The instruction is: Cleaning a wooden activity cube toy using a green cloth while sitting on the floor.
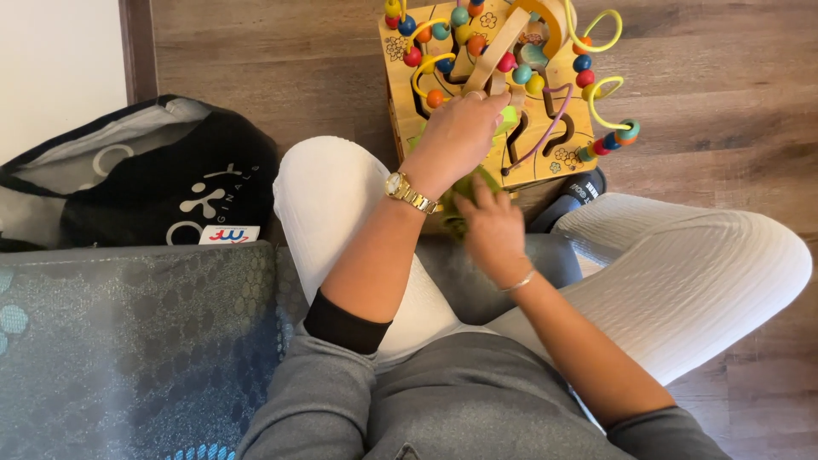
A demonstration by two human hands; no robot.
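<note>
So I'm looking down at a wood floor [733, 77] where a wooden bead-maze cube [503, 85] is sitting right in front of my knees, black bag [162, 179] lying off to the left. My left hand [456, 136] is resting on the cube's top, fingers curled over something green. My right hand [492, 228] is pressing a green cloth [467, 189] against the cube's side, fingers loosely bent.
</note>
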